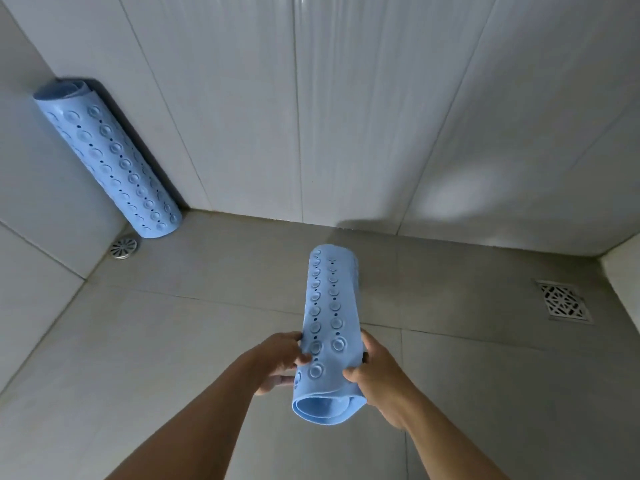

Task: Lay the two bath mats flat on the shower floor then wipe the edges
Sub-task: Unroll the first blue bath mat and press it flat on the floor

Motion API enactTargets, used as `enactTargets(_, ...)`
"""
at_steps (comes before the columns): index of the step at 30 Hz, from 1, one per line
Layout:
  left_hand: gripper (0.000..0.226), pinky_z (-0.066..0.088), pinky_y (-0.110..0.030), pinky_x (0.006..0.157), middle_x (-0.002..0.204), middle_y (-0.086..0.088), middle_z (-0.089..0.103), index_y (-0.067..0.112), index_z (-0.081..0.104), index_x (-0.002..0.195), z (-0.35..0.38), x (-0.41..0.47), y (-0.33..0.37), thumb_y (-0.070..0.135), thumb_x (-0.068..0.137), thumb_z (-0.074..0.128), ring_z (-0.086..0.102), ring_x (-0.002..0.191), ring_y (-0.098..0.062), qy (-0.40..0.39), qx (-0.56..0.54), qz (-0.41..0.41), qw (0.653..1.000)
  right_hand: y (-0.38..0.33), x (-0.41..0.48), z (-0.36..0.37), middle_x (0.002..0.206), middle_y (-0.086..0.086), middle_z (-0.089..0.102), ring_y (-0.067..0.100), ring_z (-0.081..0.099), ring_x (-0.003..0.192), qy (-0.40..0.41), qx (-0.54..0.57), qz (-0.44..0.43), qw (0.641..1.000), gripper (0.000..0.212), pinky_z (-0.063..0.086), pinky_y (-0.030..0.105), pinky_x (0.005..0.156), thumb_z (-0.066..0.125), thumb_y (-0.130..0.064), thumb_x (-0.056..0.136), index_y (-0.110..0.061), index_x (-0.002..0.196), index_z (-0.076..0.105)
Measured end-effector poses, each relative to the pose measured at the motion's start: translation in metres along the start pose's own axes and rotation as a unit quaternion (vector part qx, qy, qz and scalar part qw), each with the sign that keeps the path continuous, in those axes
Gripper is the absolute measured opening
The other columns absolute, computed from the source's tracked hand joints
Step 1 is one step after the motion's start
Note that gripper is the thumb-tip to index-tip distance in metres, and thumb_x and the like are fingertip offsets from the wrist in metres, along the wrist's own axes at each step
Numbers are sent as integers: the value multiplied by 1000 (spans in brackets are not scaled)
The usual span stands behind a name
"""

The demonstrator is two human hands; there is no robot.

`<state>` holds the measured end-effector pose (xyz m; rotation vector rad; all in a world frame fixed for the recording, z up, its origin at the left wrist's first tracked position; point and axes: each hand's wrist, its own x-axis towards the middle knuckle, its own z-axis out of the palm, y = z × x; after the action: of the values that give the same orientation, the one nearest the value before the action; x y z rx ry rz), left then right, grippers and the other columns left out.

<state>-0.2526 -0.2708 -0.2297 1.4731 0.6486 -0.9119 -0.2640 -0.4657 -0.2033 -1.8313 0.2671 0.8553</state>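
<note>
A light blue rubber bath mat (329, 306), rolled into a tube with suction cups and small holes on the outside, is held upright over the shower floor (173, 341) in the middle of the view. My left hand (282, 358) grips its near end from the left, and my right hand (377, 375) grips it from the right. The open end of the roll faces me. A second rolled blue mat (110, 161) leans upright in the far left corner against the wall, its foot on the floor.
A round metal drain (123, 248) sits in the floor beside the leaning mat. A square metal drain grate (562, 301) lies at the right near a raised ledge (623, 271). Pale tiled walls (346, 98) close the back and left.
</note>
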Motion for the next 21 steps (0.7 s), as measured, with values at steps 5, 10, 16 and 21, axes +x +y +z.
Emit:
enactTargets(5, 77, 52, -40, 96, 131, 1, 62, 52, 44, 132, 9, 40, -29, -6, 82, 53, 61, 116, -23, 26, 94, 50, 994, 42, 30, 24, 119, -20, 54, 9, 55, 113, 11, -31, -45, 998, 75, 50, 34, 95, 47, 3, 85, -45, 136, 20)
enactTargets(10, 82, 54, -37, 90, 138, -3, 56, 41, 29, 153, 12, 74, -51, 1, 83, 44, 60, 115, -26, 100, 141, 106, 979, 75, 57, 34, 134, -9, 54, 18, 56, 107, -16, -103, -46, 994, 91, 49, 34, 83, 43, 1, 83, -48, 151, 9)
enactTargets(16, 51, 53, -32, 94, 119, -5, 71, 24, 62, 133, 12, 92, -59, 36, 83, 63, 67, 102, -20, 193, 124, 186, 955, 87, 78, 39, 146, -1, 41, 21, 51, 125, 41, -129, -90, 987, 90, 51, 43, 101, 52, -13, 64, -31, 149, 27)
enactTargets(21, 57, 57, -37, 85, 114, -3, 65, 30, 46, 142, 18, 83, -66, 25, 87, 60, 65, 100, -31, 254, 178, 242, 919, 75, 75, 49, 142, -5, 47, 16, 56, 111, 61, -82, -88, 991, 83, 47, 31, 89, 45, -12, 80, -33, 154, 15)
